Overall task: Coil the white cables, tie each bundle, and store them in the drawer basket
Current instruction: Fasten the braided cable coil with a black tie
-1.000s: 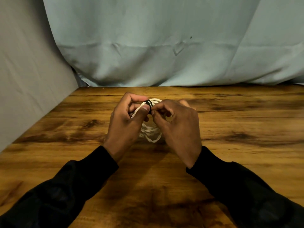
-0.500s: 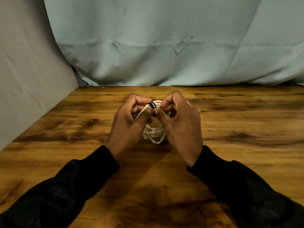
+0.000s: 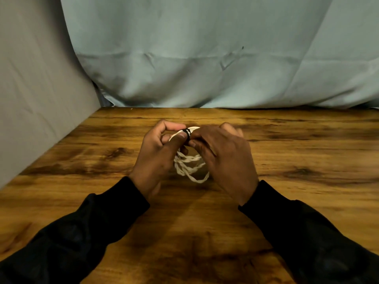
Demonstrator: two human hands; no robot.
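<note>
Both thumbs and forefingers meet at a small black tie (image 3: 187, 133), pinching it where it wraps the top of the coiled white cable (image 3: 189, 167). The left hand (image 3: 159, 158) curls in from one side, the right hand (image 3: 223, 158) from the other, and the loose loops hang down between the palms. Black sleeves (image 3: 88, 232) run back from the wrists. All this sits above the wooden worktop (image 3: 307, 160), nearer its far edge, about midway across.

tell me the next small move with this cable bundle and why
Probably finish cinching the black tie around the white cable coil. Both the left hand and right hand pinch it at the coil's top, above the table, and no drawer basket is in view.
</note>
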